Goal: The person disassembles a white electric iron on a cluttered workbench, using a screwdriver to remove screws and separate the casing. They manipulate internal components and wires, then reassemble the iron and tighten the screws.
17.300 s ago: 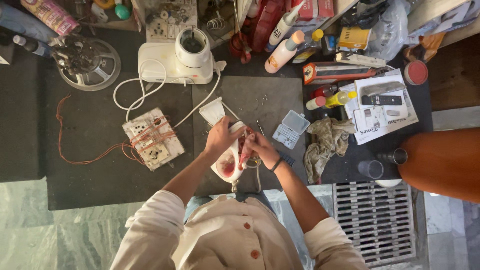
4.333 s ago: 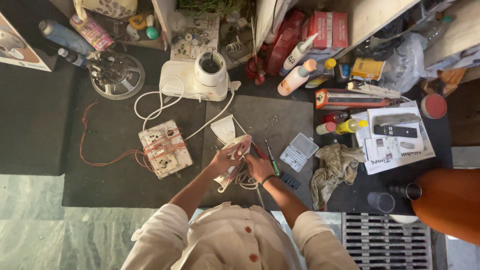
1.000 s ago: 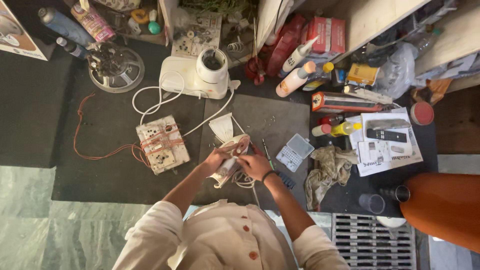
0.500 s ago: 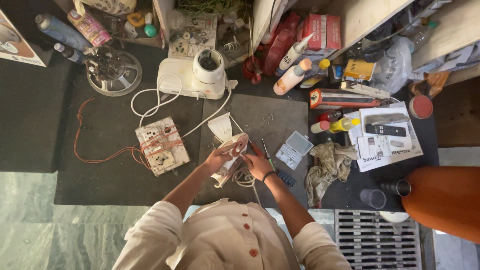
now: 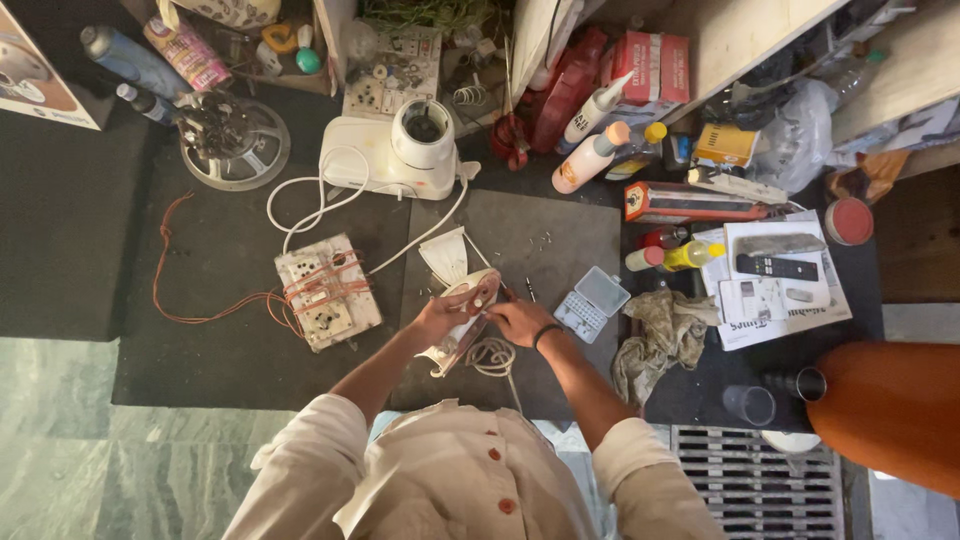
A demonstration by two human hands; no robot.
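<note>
Your left hand (image 5: 440, 315) is curled around the side of the white clothes iron (image 5: 462, 318), fingers wrapped on its body, so it's gripping the iron. Your right hand (image 5: 520, 322) is closed against the iron's other side; fingers are bunched tight, but you can't tell from this view whether they pinch a small tool or just press on the casing. The iron sits tilted on the grey mat (image 5: 560, 240) right in front of you, its coiled cord (image 5: 492, 357) lying just below your right hand. Just beside it on the right is the clear plastic parts box (image 5: 592, 302); the wired switch board (image 5: 327, 291) is on the left, the white mixer base (image 5: 395, 152) further up. Versus half a second ago: both hands stay on the iron in nearly the same grip, the iron hasn't shifted on the mat, and only the view has moved slightly.
</note>
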